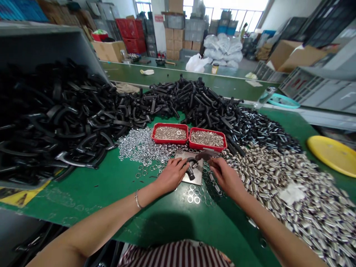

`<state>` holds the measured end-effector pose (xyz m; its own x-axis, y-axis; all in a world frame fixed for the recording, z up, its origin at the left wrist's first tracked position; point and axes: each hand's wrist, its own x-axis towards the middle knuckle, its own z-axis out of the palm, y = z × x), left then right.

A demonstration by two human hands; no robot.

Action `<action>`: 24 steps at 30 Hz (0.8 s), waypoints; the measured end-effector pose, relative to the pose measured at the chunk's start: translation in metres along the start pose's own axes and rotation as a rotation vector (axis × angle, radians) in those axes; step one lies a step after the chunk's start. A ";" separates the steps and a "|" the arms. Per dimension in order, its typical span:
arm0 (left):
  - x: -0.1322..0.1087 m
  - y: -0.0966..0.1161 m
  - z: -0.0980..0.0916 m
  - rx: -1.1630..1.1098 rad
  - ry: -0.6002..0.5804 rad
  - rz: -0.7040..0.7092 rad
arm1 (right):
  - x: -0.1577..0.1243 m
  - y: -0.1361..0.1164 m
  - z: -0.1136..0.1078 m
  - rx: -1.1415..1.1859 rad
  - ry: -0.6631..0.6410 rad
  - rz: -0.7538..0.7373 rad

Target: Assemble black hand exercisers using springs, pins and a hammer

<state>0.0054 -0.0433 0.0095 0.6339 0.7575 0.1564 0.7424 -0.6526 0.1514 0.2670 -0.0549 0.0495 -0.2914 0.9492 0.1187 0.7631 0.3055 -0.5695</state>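
Observation:
My left hand (172, 173) is at the middle of the bench, its fingers closed at a curved black lever-like part (190, 173). That part lies on a small square metal plate (198, 175). To the right of the plate, my right hand (226, 177) has its fingers pinched at the end of a dark, motion-blurred piece (206, 155). What kind of piece it is, I cannot make out. Loose flat rings (197, 200) lie in front of the plate. Just behind it stand two red trays, the left one (155, 140) and the right one (221, 149), both filled with tiny metal parts.
Black curved parts (69, 115) spill from a grey bin at the left; more black pieces (191, 98) are heaped behind the trays. Small silver nuts (139, 144) spread left, metal sleeves (278, 181) right, beside bolts (264, 128). A yellow lid (332, 154) lies far right.

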 end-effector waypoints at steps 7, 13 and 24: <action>0.005 0.001 -0.013 -0.086 -0.041 -0.065 | -0.015 0.025 0.000 0.160 -0.186 0.275; 0.023 -0.014 -0.023 -0.664 -0.040 -0.397 | -0.035 0.063 -0.051 -0.117 -0.176 0.235; 0.017 -0.035 0.000 -0.398 -0.020 -0.239 | 0.045 0.028 0.017 -0.525 -0.221 0.237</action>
<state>-0.0094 -0.0075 0.0069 0.4619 0.8853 0.0529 0.7299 -0.4134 0.5444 0.2650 -0.0054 0.0251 -0.1488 0.9749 -0.1653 0.9875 0.1378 -0.0764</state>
